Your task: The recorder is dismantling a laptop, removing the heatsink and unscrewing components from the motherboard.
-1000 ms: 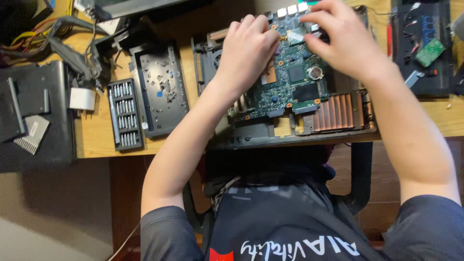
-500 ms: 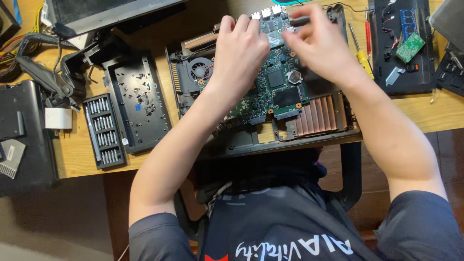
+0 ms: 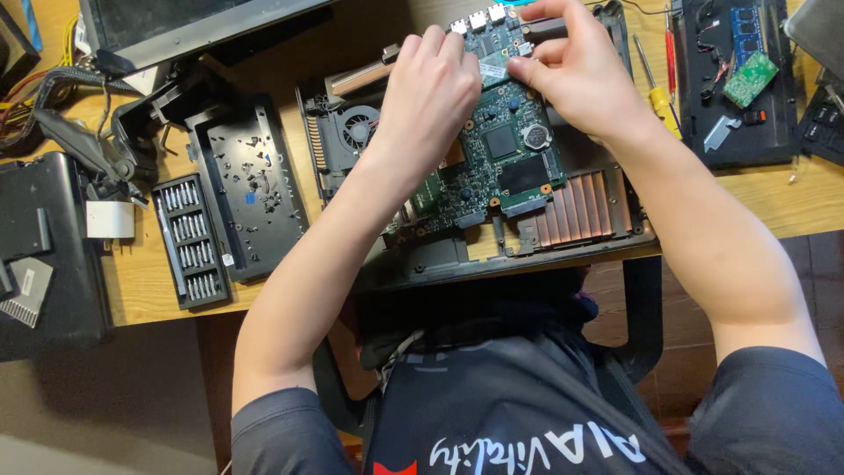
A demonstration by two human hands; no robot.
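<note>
Circuit board point(image 3: 497, 149): green, upper centre of frame, inside the opened laptop base point(image 3: 563, 251), lying bare for access
Left hand point(image 3: 431, 92): curled over the board's left edge, fingertips hidden, so I cannot tell if it grips
Right hand point(image 3: 580, 75): fingers pinching the board's top edge
Bit set point(image 3: 189, 242): centre left, within reach

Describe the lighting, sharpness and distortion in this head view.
Head view: even, soft light, no hard glare; left hand and right hand on the circuit board look sharp; desk edges bow slightly from the wide lens; dark tray keeps detail.
</note>
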